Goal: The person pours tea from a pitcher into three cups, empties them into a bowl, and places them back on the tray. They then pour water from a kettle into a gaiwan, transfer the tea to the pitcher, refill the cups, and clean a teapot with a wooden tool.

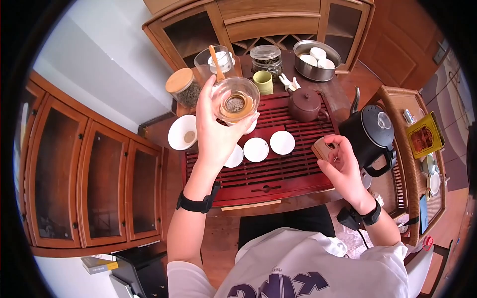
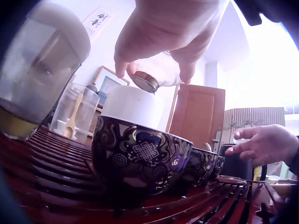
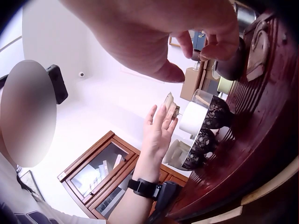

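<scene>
My left hand (image 1: pixel 213 134) grips a small clear glass strainer (image 1: pixel 235 103) by its rim, with dark residue at its centre. In the left wrist view the strainer (image 2: pixel 156 70) hangs tilted just above a white vessel (image 2: pixel 133 106). Patterned cups with white insides (image 1: pixel 256 150) (image 1: pixel 282 143) stand in a row on the red slatted tray (image 1: pixel 263 189). My right hand (image 1: pixel 344 171) hovers at the tray's right side by a small wooden piece (image 1: pixel 324 148). Its fingers bend loosely, and in the right wrist view this hand (image 3: pixel 159 35) holds nothing.
A wide-mouthed vessel (image 1: pixel 182 132) stands left of the cups. Toward the back right are a brown teapot (image 1: pixel 306 104), a green cup (image 1: pixel 263 82) and a metal bowl (image 1: pixel 316 72). A black kettle (image 1: pixel 370 134) stands right of the tray, while lidded jars (image 1: pixel 185 89) are behind it.
</scene>
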Demonstrator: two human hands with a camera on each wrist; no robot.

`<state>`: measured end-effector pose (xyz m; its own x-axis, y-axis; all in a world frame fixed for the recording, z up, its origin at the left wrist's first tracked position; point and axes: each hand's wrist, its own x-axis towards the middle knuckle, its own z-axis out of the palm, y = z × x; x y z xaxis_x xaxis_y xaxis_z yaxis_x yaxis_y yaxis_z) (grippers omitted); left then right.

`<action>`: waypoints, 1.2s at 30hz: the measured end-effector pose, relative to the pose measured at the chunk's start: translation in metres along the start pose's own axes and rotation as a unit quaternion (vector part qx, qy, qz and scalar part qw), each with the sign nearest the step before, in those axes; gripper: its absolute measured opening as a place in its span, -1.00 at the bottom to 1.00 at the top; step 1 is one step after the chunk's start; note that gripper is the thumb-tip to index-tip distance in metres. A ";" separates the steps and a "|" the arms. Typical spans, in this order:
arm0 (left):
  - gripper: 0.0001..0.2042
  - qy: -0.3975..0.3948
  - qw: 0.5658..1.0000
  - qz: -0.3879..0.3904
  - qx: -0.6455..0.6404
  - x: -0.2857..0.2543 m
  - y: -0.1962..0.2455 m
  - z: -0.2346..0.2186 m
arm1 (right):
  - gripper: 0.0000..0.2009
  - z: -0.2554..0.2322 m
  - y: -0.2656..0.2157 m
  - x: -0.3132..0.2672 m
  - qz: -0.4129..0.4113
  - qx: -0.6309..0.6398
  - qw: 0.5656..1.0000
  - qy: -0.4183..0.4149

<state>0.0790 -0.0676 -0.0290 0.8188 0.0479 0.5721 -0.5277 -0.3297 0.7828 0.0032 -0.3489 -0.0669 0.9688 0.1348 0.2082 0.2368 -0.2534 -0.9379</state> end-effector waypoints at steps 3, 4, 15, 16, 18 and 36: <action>-0.03 -0.006 0.999 -0.020 -0.042 0.002 -0.001 0.000 | -0.55 0.003 -0.008 0.003 0.014 0.034 0.999 -0.008; -0.02 -0.013 0.997 -0.037 -0.066 0.002 -0.001 0.000 | -0.55 0.005 -0.015 0.007 0.024 0.057 0.998 -0.014; 0.00 -0.041 0.976 -0.027 0.213 -0.004 -0.009 0.001 | -0.28 0.060 -0.053 0.132 -0.205 -0.134 0.965 -0.094; 0.00 -0.040 0.976 -0.027 0.214 -0.004 -0.012 -0.001 | -0.21 0.064 -0.051 0.141 -0.175 -0.141 0.966 -0.125; 0.00 -0.068 0.962 0.013 0.263 -0.006 -0.018 -0.004 | -0.17 0.066 -0.050 0.156 -0.145 -0.130 0.965 -0.178; -0.03 -0.144 0.970 -0.087 0.175 -0.055 0.034 -0.043 | 0.02 0.093 -0.036 0.175 -0.316 -0.154 0.897 -0.269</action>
<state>0.0063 -0.0414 -0.0230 0.9446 -0.1163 0.3069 -0.3072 -0.6423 0.7022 0.1570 -0.2273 -0.0228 0.4779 0.7662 0.4297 0.8151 -0.2045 -0.5420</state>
